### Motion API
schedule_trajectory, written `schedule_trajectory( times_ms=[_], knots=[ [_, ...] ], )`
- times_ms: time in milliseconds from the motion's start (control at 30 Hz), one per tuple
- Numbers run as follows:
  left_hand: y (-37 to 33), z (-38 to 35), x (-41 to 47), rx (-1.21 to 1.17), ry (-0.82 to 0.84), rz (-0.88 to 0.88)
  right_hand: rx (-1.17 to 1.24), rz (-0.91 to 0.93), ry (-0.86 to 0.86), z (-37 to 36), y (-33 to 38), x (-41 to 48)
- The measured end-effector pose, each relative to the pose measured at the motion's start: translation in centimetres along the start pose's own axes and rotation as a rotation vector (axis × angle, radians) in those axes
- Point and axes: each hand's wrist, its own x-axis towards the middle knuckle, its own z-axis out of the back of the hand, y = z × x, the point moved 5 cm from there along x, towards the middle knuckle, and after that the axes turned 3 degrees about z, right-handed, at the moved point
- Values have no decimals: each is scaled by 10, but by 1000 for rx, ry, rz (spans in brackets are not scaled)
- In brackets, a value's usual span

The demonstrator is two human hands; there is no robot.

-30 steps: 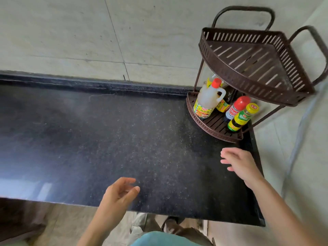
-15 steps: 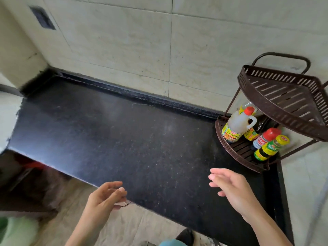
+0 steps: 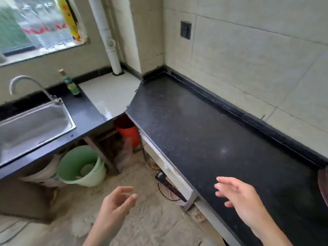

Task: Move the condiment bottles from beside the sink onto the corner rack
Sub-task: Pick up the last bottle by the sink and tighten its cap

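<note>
One green condiment bottle with a pale cap stands upright on the black counter to the right of the steel sink, behind its faucet. Only a brown sliver of the corner rack shows at the right edge; its bottles are out of view. My left hand hovers over the floor with loosely curled fingers and holds nothing. My right hand hangs over the near edge of the long black counter, fingers spread and relaxed, holding nothing.
A white tiled corner section joins the two counters, with a white pipe rising behind it. Under the counters sit a green bucket, an orange bucket and a white sack. A window is at top left.
My view has swung left from the corner rack to the sink side. The rack and its bottles have slid out of frame; the sink and the green bottle have come into view. Both hands stay free.
</note>
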Motion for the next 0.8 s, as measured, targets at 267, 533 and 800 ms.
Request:
schedule_trajectory(
  times_ms=[267,533,800],
  knots=[
    [43,93,7,-109,-263,124,-124,84,267,-101,60,62],
    [35,136,75,-98,-293,196,-195,181,493,-223,125,165],
    [10,214,137,20,-532,232,-293,281,654,-321,198,258]
  ],
)
